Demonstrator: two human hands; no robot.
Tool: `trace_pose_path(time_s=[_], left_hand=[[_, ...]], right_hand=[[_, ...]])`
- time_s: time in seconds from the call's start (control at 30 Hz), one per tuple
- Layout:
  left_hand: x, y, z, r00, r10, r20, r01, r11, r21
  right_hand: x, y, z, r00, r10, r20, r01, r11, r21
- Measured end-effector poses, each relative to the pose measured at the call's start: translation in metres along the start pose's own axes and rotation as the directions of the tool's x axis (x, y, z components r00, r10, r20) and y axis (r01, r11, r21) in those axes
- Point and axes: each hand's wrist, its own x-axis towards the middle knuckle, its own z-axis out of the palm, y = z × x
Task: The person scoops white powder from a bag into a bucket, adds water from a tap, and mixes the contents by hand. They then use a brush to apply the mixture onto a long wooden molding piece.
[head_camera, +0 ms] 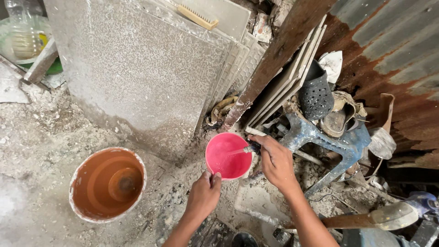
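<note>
The pink cup (227, 155) sits low on the dusty floor (36, 137), right in front of the person and between the two hands, with its open mouth turned up toward the camera. The left hand (203, 194) comes from below and is closed on the near rim of the cup, the thumb and fingers pinching the edge, so it is this hand that carries the cup. The right hand (275, 161) lies just to the right of the cup, a little higher in the picture, and its fingers are curled around a small tap (249, 149) whose tip points left over the rim. A thin stream of water (235, 151) runs from the tap into the cup, so the long axis of the stream goes from right to left, from the right hand toward the middle of the cup. The cup is touching the left hand and is just beside the right one. To the left, well apart, stands an orange bucket (108, 184) with a white, crusted rim. Behind the cup, large grey tiles (137, 68) lean against each other, and to the right there is a blue plastic stool (329, 142) on its side near a rusty corrugated sheet (393, 55).
</note>
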Motion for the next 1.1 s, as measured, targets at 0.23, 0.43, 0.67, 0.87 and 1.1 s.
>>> trace_pose_path(time_s=[0.23, 0.43, 0.67, 0.87, 1.1], left_hand=[[-0.003, 0.001, 0.001, 0.998, -0.047, 0.038, 0.048, 0.999, -0.024], [-0.004, 0.002, 0.0, 0.994, 0.091, -0.069, -0.089, 0.996, 0.02], [0.001, -0.002, 0.004, 0.994, 0.06, -0.089, -0.06, 0.998, 0.01], [0.009, -0.013, 0.009, 0.981, 0.126, -0.149, -0.126, 0.992, 0.006], [0.015, -0.019, 0.014, 0.997, 0.006, -0.08, -0.011, 0.998, -0.066]], right_hand=[[-0.001, 0.0, 0.001, 0.999, 0.033, 0.009, -0.033, 0.999, 0.002], [-0.002, 0.001, 0.001, 0.997, -0.077, -0.029, 0.078, 0.997, 0.028], [0.0, 0.0, 0.001, 1.0, 0.022, 0.002, -0.022, 0.999, 0.031], [-0.001, 0.001, 0.002, 0.999, -0.03, -0.025, 0.031, 0.999, 0.019], [-0.001, 0.002, 0.005, 0.999, -0.005, -0.033, 0.006, 1.0, 0.03]])
